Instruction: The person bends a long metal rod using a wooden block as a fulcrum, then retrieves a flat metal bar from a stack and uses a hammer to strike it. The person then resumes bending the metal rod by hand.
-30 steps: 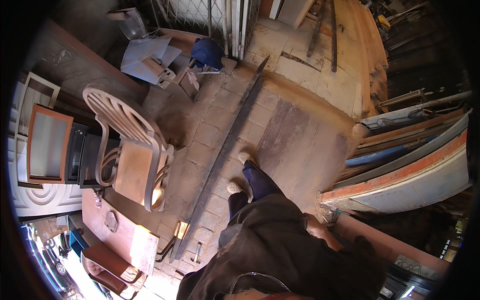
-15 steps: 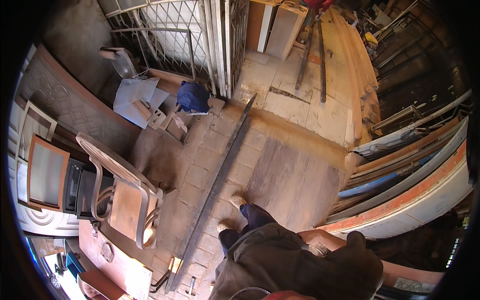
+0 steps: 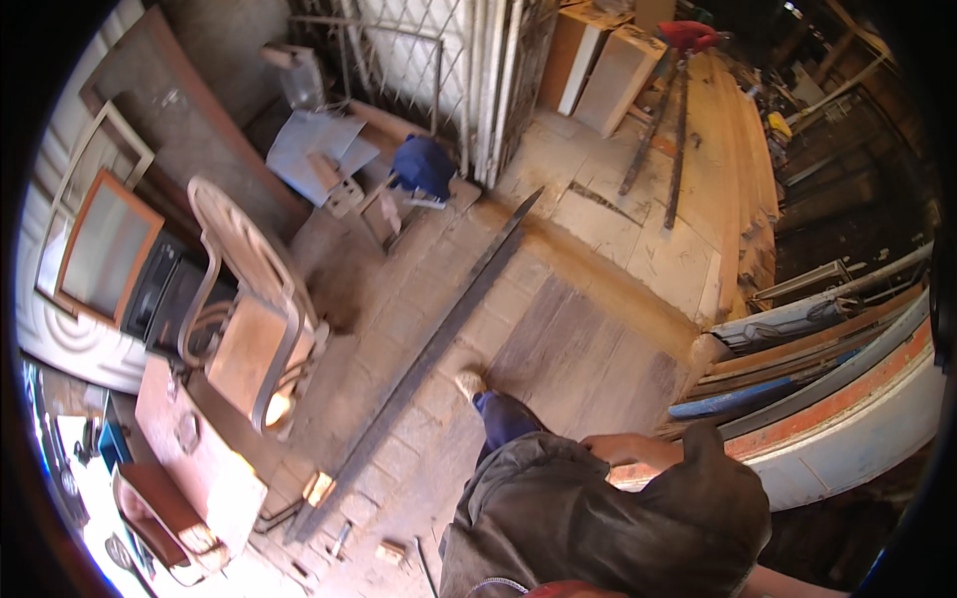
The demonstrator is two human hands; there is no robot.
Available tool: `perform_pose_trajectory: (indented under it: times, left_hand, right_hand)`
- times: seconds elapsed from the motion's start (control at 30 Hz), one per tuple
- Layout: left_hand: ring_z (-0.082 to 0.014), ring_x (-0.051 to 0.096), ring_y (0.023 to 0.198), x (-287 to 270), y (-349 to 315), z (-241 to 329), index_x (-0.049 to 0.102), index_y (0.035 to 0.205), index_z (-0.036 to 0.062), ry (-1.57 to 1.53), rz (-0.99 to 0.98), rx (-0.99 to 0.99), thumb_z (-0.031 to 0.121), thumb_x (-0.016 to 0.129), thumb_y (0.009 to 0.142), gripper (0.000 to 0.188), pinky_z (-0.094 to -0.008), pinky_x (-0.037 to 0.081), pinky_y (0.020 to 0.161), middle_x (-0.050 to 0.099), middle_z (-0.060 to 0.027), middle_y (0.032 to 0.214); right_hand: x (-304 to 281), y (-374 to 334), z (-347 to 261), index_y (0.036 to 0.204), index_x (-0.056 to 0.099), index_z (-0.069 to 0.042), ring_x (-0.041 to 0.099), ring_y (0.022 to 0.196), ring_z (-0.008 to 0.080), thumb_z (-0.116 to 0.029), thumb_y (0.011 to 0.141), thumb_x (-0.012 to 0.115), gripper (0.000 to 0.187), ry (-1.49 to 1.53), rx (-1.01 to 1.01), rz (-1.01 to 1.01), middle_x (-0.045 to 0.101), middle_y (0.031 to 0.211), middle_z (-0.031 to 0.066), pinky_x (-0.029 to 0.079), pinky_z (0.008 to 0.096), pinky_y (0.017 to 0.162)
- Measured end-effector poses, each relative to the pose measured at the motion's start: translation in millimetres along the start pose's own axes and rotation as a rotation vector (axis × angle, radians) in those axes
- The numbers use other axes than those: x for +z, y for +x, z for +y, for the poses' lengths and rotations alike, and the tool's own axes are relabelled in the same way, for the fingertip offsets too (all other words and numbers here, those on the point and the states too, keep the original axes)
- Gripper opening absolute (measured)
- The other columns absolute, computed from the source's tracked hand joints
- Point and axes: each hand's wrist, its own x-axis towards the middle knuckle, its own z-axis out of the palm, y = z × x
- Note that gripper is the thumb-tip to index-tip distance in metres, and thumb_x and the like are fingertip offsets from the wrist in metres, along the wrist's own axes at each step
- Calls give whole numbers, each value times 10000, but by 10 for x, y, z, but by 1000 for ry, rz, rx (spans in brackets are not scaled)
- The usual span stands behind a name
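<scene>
My right forearm reaches from a brown sleeve toward my waist. My right hand (image 3: 602,448) is beside the brown shirt (image 3: 588,508), its fingers too small and partly hidden to read. I make out nothing in it. My left hand is out of view. One light-coloured shoe (image 3: 470,383) stands on the paving beside a long dark bar (image 3: 424,359), which lies diagonally across the floor. By the bar's near end are a small wooden block (image 3: 318,488), a small tool with a pale handle (image 3: 341,539) and another wood piece (image 3: 391,551).
A wooden armchair (image 3: 249,344) stands at left near a pinkish panel (image 3: 194,439). Framed panels (image 3: 108,249) lean behind it. A blue cloth (image 3: 423,167) lies by a metal lattice gate (image 3: 394,60). Long boards (image 3: 743,179) and stacked curved pieces (image 3: 847,419) line the right.
The view has shifted, and the floor things sit differently in it. My right hand shows more clearly beside the shirt. One shoe shows now, where two did before.
</scene>
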Motion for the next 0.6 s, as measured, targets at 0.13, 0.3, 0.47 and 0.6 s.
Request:
perform_pose_trajectory:
  times: [0.13, 0.3, 0.47, 0.6]
  left_hand:
    - [-187, 640, 899, -214, -965, -1183, 656, 1087, 2, -83, 140, -147, 255, 520, 972, 309, -338, 498, 796, 685, -102, 1016]
    - [-187, 640, 899, 82, -2679, -2796, 657, 1089, 2, -218, 271, -439, 254, 519, 971, 310, -339, 498, 801, 686, -101, 1017]
    - [-187, 641, 898, 1312, -4460, -3187, 658, 1090, 2, -316, 117, -583, 253, 519, 971, 311, -339, 498, 806, 686, -100, 1019]
    - [-195, 649, 949, 1769, -4593, -2931, 648, 1097, -40, -1635, 692, -1, 239, 519, 966, 335, -350, 511, 880, 678, -121, 1093]
  right_hand:
    - [322, -72, 55, 1152, 622, 58, 608, 899, 145, -227, 833, 691, 434, -106, 58, -233, 677, 1049, 65, 508, 309, 794]
    - [836, -162, -142, 1159, 620, 36, 608, 832, 148, -192, 795, 698, 437, -488, 67, -294, 681, 1046, 77, 507, 310, 710]
    - [1329, 145, -445, 1242, 565, 40, 602, 981, 156, -151, 809, 676, 486, -843, -53, -134, 662, 1115, 110, 486, 320, 864]
    - [1673, 301, -675, 1262, 540, 48, 612, 1030, 187, -363, 978, 505, 501, 152, 227, -220, 649, 1134, 99, 450, 302, 953]
